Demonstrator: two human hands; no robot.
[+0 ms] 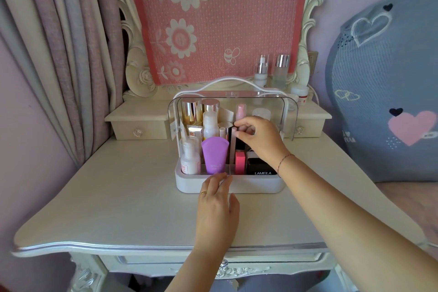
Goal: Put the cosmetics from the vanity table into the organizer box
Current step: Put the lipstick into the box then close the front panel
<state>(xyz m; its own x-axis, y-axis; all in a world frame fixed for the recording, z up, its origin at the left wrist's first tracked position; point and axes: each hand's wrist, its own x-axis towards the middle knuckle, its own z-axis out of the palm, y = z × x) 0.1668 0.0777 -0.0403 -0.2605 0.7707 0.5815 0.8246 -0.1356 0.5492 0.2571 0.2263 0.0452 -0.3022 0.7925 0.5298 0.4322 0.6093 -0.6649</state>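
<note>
A white organizer box (pixel 258 185) with a raised clear lid (pixel 290 111) stands mid-table. It holds a purple tube (pixel 215 155), a white pump bottle (pixel 189 157), gold-capped bottles (pixel 190 112), a pink block (pixel 239 162), a black LAMEILA compact (pixel 260 168) and several slim sticks. My right hand (pixel 260 140) reaches into the box's right side, fingertips pinched on a slim lipstick-like stick (pixel 234 135). My left hand (pixel 216 201) rests flat on the table, fingertips touching the box's front rim, holding nothing.
Two tall bottles (pixel 262 70) (pixel 280 70) and a small white jar (pixel 300 93) stand on the rear shelf at the right. A pink floral cloth (pixel 213 19) covers the mirror. Curtains hang at the left, a grey heart-print cushion (pixel 384 83) at the right.
</note>
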